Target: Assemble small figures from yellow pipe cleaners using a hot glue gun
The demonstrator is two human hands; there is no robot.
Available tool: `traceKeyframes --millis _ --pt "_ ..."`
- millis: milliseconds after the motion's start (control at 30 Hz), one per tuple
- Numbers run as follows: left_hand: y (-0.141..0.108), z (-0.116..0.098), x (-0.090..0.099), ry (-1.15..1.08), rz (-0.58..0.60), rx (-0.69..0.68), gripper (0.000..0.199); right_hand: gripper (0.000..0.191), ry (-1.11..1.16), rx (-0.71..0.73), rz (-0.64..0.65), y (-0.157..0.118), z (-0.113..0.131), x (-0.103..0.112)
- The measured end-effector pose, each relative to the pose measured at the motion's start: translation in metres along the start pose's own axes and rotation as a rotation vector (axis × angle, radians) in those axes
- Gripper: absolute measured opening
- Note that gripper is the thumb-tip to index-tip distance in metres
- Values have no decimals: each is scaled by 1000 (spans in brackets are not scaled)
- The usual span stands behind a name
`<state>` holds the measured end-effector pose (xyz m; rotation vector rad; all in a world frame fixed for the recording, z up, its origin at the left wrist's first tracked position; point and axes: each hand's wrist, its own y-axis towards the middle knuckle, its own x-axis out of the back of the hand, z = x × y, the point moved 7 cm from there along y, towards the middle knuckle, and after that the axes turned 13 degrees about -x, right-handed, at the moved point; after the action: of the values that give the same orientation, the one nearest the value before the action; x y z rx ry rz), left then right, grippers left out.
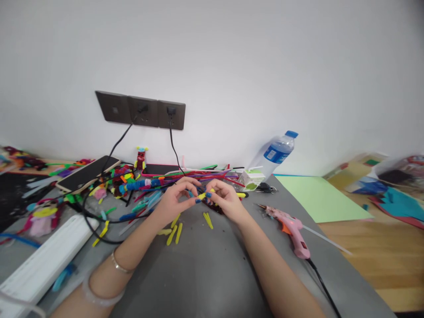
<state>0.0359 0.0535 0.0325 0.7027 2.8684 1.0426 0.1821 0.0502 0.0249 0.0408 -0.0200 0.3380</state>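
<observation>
Nearest: left forearm with a pale bangle (99, 297) and a thin bracelet (119, 264), right forearm bare, both over a grey table (198, 274). Long white box-like object (46, 260) lies at left, black cable loop by its far end. Pink glue gun (291, 227) lies on its side at right, nozzle toward the far side, clear stick (326, 239) out its back, cord running to the near edge.

Loose yellow strips (179, 233) lie on the table just nearer than the hands; a further yellow pair (208, 220) lies between the hands' near sides. Left hand (174, 199) and right hand (229, 202) meet mid-table, thumbs and fingers narrowed in a pinch, both on one small yellow piece (202, 195), held above the table. Dark red item (215, 207) under the right hand, mostly hidden, can't tell what.

Left of hands: jumble of colorful fuzzy stems and figures, a phone (88, 173) on top. Right: light green sheet (318, 198).

Farther: small carton (252, 178), keys (265, 187) beside it, blue-capped bottle (278, 152) tilted, small dark red figure (141, 159) upright. Farthest: white wall (232, 79), dark socket plates (149, 117), two plugs in.
</observation>
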Motion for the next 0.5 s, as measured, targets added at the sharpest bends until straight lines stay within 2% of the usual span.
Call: traceKeyframes --millis 233,500 --pt "0 -1 -1 16 9 -4 11 36 -37 -12 -17 -1 -1 -1" --pt "-2 1 0 30 1 -23 9 35 7 57 -56 -1 6 -6"
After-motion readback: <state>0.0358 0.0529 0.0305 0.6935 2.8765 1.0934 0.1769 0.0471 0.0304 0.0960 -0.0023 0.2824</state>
